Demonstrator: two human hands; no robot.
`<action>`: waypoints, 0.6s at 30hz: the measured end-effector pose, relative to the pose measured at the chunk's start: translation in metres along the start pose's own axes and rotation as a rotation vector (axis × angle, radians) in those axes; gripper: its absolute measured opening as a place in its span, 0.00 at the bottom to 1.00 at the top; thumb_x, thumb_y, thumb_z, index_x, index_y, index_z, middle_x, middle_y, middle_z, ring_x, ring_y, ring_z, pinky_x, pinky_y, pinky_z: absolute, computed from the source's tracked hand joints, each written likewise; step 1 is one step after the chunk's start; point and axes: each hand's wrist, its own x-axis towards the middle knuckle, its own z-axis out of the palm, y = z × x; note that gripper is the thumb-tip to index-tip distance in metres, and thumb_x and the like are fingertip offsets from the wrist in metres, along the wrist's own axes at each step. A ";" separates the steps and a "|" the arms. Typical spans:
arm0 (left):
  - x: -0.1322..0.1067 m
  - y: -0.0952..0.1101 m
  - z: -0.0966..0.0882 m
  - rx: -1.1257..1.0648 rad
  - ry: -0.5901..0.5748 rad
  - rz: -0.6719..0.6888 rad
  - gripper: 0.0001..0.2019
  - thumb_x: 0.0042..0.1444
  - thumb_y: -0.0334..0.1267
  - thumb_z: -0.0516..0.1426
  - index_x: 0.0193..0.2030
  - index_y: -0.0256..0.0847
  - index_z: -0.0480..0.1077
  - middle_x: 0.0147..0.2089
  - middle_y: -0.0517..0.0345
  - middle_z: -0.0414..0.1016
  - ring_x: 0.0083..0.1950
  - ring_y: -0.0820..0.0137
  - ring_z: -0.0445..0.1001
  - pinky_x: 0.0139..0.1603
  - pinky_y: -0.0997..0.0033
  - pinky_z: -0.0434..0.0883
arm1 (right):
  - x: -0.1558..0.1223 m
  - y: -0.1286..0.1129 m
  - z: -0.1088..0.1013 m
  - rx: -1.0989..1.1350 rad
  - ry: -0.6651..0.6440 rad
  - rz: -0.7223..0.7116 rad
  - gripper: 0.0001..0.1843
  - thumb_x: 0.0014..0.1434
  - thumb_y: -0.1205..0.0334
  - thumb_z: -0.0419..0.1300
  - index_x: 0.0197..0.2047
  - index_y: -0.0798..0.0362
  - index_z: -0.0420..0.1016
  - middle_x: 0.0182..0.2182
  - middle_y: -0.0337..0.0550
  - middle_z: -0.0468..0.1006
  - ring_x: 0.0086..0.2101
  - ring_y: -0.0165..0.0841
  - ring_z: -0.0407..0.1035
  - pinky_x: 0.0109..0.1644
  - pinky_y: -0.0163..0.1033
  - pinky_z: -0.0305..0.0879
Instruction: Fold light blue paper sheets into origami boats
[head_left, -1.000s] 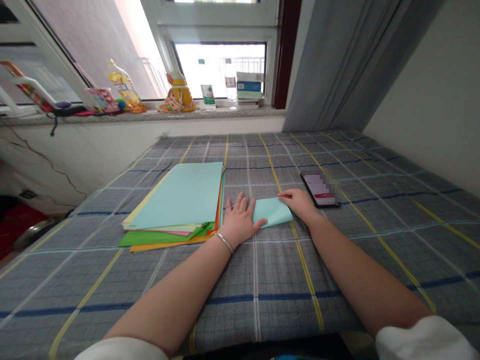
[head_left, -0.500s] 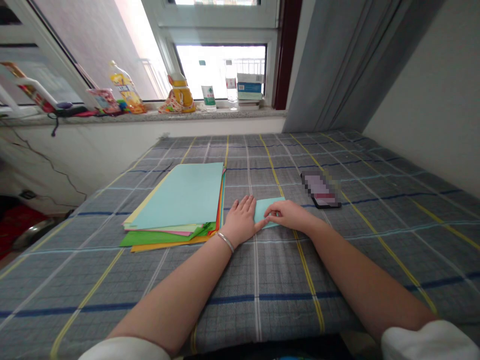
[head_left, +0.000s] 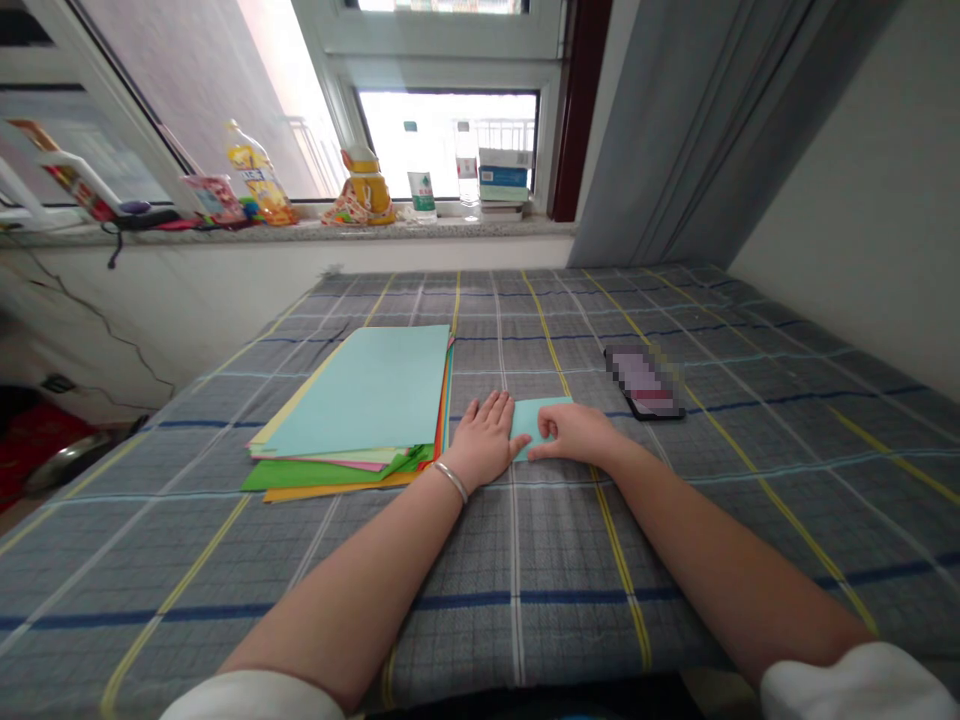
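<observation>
Pressing seemingly folded blue paper [head_left: 534, 415], right hand [head_left: 576, 432]

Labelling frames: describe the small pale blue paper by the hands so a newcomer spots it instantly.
On the grey plaid bedspread, find the large stack of coloured paper sheets. Just right of it lies a small pale blue paper rectangle, between the left hand and right hand. Unlike the stack's big sheets, it lies apart, with the right hand resting on it.

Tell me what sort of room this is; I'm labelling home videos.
Most likely a small bedroom in a home: a bed with a grey plaid sheet fills the space, a grey curtain hangs beside the window, and the windowsill holds a water bottle and a stack of books.
</observation>
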 end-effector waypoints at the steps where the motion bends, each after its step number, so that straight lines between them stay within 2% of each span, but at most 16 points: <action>1: 0.000 0.000 0.000 0.001 -0.001 0.002 0.32 0.65 0.52 0.41 0.69 0.33 0.50 0.72 0.44 0.45 0.72 0.60 0.44 0.69 0.52 0.47 | 0.000 0.001 0.000 -0.013 -0.010 0.022 0.25 0.40 0.36 0.66 0.30 0.48 0.71 0.27 0.36 0.76 0.29 0.31 0.67 0.27 0.35 0.48; 5: 0.000 -0.002 0.003 -0.008 0.010 0.009 0.37 0.62 0.59 0.43 0.69 0.32 0.49 0.72 0.43 0.45 0.72 0.59 0.44 0.69 0.50 0.45 | -0.002 0.006 -0.006 -0.073 -0.039 0.093 0.28 0.37 0.31 0.65 0.29 0.48 0.71 0.27 0.38 0.77 0.29 0.35 0.69 0.27 0.36 0.50; 8: 0.000 -0.002 0.003 -0.028 0.018 0.016 0.42 0.58 0.64 0.45 0.69 0.31 0.48 0.71 0.42 0.46 0.72 0.57 0.44 0.69 0.48 0.45 | -0.006 0.010 -0.013 -0.117 -0.064 0.131 0.28 0.37 0.31 0.65 0.28 0.48 0.72 0.28 0.41 0.78 0.30 0.37 0.70 0.27 0.36 0.52; 12: 0.000 -0.003 0.000 -0.057 0.018 0.019 0.43 0.56 0.65 0.47 0.69 0.34 0.48 0.71 0.42 0.47 0.72 0.56 0.44 0.69 0.47 0.44 | -0.010 0.014 -0.021 -0.161 -0.127 0.162 0.26 0.39 0.33 0.65 0.26 0.48 0.73 0.29 0.43 0.78 0.31 0.39 0.72 0.28 0.37 0.55; 18: 0.000 -0.010 -0.003 -0.069 -0.011 0.033 0.45 0.52 0.67 0.51 0.70 0.40 0.48 0.72 0.45 0.47 0.72 0.52 0.43 0.67 0.42 0.43 | -0.014 0.022 -0.025 -0.137 -0.124 0.180 0.27 0.35 0.33 0.66 0.23 0.49 0.72 0.27 0.44 0.78 0.30 0.39 0.72 0.27 0.38 0.55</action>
